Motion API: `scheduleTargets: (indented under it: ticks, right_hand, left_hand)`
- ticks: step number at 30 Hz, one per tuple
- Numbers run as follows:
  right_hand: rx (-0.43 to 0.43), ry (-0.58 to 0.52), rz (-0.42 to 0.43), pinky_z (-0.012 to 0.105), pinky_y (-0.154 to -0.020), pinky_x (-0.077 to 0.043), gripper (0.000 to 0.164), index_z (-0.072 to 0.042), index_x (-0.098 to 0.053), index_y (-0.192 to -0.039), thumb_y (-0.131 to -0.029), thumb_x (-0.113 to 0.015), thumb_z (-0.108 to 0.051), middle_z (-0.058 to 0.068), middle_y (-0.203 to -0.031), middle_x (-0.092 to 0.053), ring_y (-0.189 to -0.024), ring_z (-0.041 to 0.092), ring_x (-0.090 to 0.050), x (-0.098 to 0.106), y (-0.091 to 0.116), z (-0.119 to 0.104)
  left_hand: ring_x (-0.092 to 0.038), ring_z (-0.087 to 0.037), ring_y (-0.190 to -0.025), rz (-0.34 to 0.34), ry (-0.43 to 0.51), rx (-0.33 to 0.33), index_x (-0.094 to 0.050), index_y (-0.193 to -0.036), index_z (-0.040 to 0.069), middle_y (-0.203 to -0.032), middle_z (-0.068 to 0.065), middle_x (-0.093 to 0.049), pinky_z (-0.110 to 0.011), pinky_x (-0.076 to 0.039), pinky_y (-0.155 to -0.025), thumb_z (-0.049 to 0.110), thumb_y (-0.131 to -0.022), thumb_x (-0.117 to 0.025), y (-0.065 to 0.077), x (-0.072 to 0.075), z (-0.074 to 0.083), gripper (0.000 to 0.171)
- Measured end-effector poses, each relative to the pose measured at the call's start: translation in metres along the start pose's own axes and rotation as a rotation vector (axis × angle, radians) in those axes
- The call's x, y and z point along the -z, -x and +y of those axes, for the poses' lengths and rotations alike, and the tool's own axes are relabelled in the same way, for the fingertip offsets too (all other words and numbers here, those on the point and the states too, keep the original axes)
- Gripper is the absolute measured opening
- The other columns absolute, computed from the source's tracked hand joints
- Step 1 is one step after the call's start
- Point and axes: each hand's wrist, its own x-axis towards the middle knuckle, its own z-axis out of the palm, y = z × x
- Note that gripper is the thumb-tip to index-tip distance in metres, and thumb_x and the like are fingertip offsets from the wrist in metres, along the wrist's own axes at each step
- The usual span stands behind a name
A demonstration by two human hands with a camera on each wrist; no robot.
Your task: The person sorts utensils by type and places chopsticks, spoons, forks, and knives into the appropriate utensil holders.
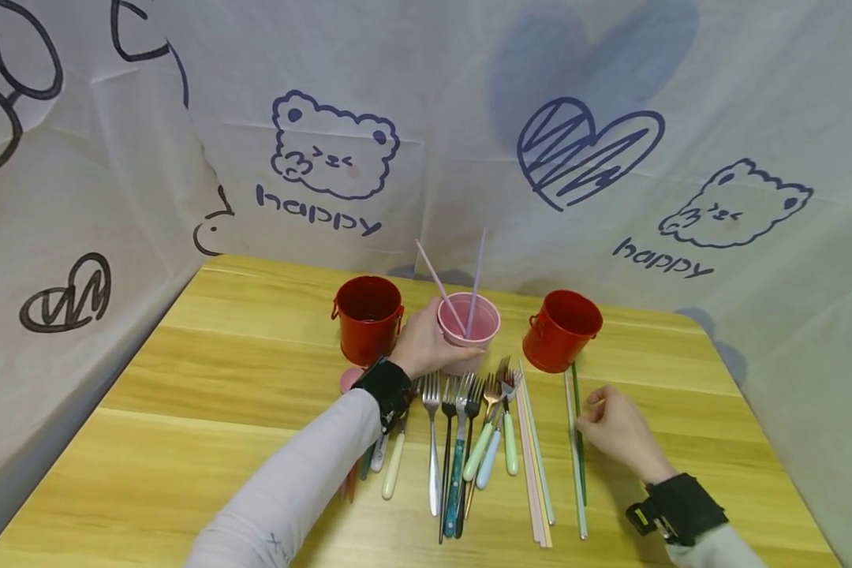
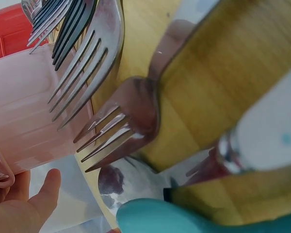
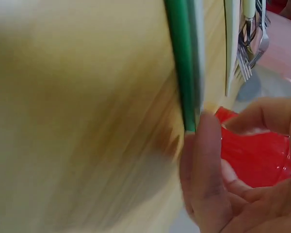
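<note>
My left hand (image 1: 422, 345) holds a pink bucket (image 1: 461, 363) round its side, thumb across the front. A pink chopstick (image 1: 436, 276) and a purple chopstick (image 1: 478, 272) stand leaning in that bucket. My right hand (image 1: 621, 430) is beside a dark green chopstick (image 1: 579, 450) and a pale chopstick (image 1: 573, 442) lying side by side on the table. In the right wrist view its fingers (image 3: 206, 170) overlap the ends of these two, with the thumb apart from them. Several forks, such as a silver fork (image 1: 431, 426), lie before the pink bucket.
One red bucket (image 1: 369, 339) stands left of the pink one, another red bucket (image 1: 559, 335) to the right. More chopsticks (image 1: 532, 465) lie right of the forks. Spoons, one with a pink bowl (image 1: 351, 379), are partly hidden under my left arm. A drawn-on white sheet (image 1: 461, 158) hangs behind the table.
</note>
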Motion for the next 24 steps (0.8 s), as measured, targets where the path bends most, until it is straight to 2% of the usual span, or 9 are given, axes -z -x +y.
scheduleTargets:
  ticks: [5,9,13,16,18,20,24]
  right_hand:
    - [-0.087,0.046,-0.078,0.031,-0.054,-0.045,0.037,0.006,-0.051,-0.102,-0.079,-0.070,-0.016,0.010,-0.079,-0.063,-0.062,0.016,-0.056,-0.001,0.003,0.004]
    - [-0.101,0.103,-0.106,0.032,-0.055,-0.043,0.039,0.006,-0.051,-0.102,-0.079,-0.070,-0.020,0.010,-0.080,-0.061,-0.064,0.019,-0.054,-0.001,0.000,0.005]
    - [-0.098,0.162,-0.108,0.031,-0.054,-0.038,0.036,0.006,-0.051,-0.099,-0.079,-0.068,-0.019,0.007,-0.075,-0.052,-0.061,0.019,-0.047,-0.001,-0.004,0.006]
    - [-0.110,0.185,-0.111,0.028,-0.049,-0.029,0.022,-0.003,-0.048,-0.077,-0.077,-0.066,-0.016,0.002,-0.062,-0.037,-0.053,0.016,-0.036,-0.002,-0.007,0.007]
    - [-0.121,0.193,-0.110,0.027,-0.048,-0.023,0.027,-0.010,-0.040,-0.068,-0.075,-0.065,-0.014,-0.001,-0.058,-0.027,-0.050,0.014,-0.028,-0.003,-0.009,0.006]
    - [-0.132,0.200,-0.108,0.027,-0.048,-0.019,0.036,-0.014,-0.031,-0.063,-0.074,-0.064,-0.013,-0.002,-0.057,-0.020,-0.048,0.013,-0.023,-0.004,-0.011,0.005]
    - [-0.140,0.205,-0.101,0.027,-0.047,-0.020,0.036,-0.015,-0.031,-0.061,-0.073,-0.065,-0.013,-0.002,-0.056,-0.020,-0.047,0.013,-0.024,-0.004,-0.012,0.005]
  left_hand:
    - [-0.055,-0.023,-0.111,0.001,-0.003,-0.003,-0.042,-0.133,0.013,-0.123,-0.005,-0.058,-0.039,-0.049,-0.092,0.041,-0.064,-0.085,0.000,0.000,0.001,0.086]
    - [-0.055,-0.025,-0.112,-0.002,0.008,-0.003,-0.041,-0.133,0.011,-0.124,-0.007,-0.058,-0.040,-0.048,-0.092,0.040,-0.063,-0.085,0.000,0.001,0.001,0.087]
    - [-0.054,-0.026,-0.113,-0.013,0.019,0.000,-0.041,-0.134,0.009,-0.125,-0.009,-0.057,-0.041,-0.048,-0.093,0.039,-0.064,-0.085,0.000,0.001,0.002,0.088]
    - [-0.054,-0.025,-0.114,-0.020,0.028,0.008,-0.041,-0.135,0.010,-0.126,-0.009,-0.057,-0.041,-0.048,-0.093,0.039,-0.064,-0.085,0.000,0.000,0.003,0.088]
    - [-0.054,-0.025,-0.114,-0.020,0.027,0.012,-0.041,-0.134,0.011,-0.126,-0.008,-0.057,-0.041,-0.048,-0.093,0.039,-0.064,-0.085,0.001,0.001,0.003,0.088]
    - [-0.054,-0.024,-0.113,-0.017,0.023,0.018,-0.041,-0.134,0.013,-0.126,-0.006,-0.057,-0.040,-0.048,-0.093,0.040,-0.064,-0.085,0.001,0.001,0.004,0.087]
    - [-0.054,-0.022,-0.112,-0.015,0.009,0.023,-0.041,-0.133,0.014,-0.125,-0.004,-0.057,-0.039,-0.049,-0.092,0.041,-0.064,-0.085,0.002,0.001,0.004,0.086]
